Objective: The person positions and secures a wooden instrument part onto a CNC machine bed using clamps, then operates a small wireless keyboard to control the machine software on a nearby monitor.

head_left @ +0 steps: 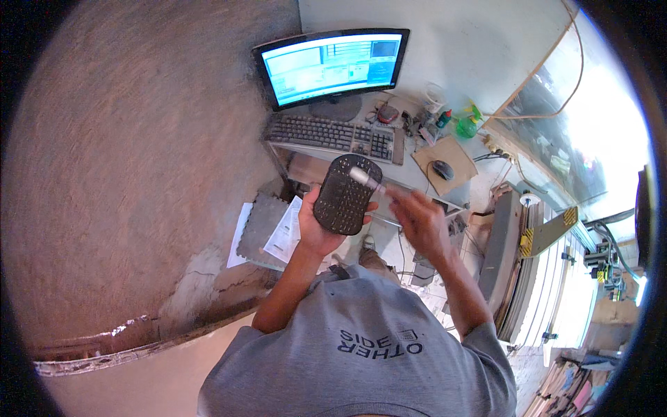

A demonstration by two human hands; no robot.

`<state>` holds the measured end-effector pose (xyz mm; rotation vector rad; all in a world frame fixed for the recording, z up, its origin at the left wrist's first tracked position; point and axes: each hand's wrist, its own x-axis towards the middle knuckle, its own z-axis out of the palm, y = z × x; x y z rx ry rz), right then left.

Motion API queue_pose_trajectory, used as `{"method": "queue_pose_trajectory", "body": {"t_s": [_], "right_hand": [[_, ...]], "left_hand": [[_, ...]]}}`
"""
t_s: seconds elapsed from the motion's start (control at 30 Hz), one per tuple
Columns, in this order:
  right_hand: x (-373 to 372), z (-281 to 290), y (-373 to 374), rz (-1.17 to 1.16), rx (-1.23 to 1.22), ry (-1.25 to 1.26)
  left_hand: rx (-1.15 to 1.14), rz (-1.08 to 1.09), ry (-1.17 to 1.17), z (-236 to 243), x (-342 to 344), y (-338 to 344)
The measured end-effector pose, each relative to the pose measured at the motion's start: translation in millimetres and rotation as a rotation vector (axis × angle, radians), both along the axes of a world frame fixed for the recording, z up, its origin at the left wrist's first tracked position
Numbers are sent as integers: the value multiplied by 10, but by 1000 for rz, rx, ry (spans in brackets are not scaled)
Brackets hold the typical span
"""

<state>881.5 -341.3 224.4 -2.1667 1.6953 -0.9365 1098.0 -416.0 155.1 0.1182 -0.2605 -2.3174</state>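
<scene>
My left hand (317, 231) is closed around a small black handheld keyboard (340, 203) with rounded ends, its keys facing up. The thumb lies along its left edge and fingertips show at the right edge. My right hand (421, 221), smeared by motion, grips a small brush (363, 178) with a pale head and a darker handle. The brush's head lies over the upper part of the keys; whether it touches them I cannot tell.
Beyond my hands, a desk holds a lit monitor (333, 66), a full-size keyboard (330, 135), a mouse (442, 169) on a brown pad (425, 161) and a green spray bottle (467, 125). Papers (283, 233) lie at the left. A long machine (549, 278) stands at the right.
</scene>
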Motion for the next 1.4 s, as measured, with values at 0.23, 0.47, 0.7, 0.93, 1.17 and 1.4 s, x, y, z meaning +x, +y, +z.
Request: {"method": "queue_pose_trajectory", "body": {"t_s": [0.23, 0.47, 0.7, 0.93, 1.17, 1.4], "right_hand": [[17, 32, 128, 139, 3, -117], [24, 158, -105, -30, 0, -34], [24, -19, 202, 378, 141, -105], [32, 184, -361, 68, -100, -9], [142, 154, -43, 346, 93, -121], [302, 139, -278, 214, -36, -73]], "left_hand": [[26, 52, 67, -55, 159, -74], [-16, 179, 37, 58, 70, -97], [-63, 151, 28, 105, 141, -165], [-22, 197, 16, 96, 81, -200], [-87, 243, 114, 139, 263, -317], [-119, 308, 127, 267, 156, -298]]}}
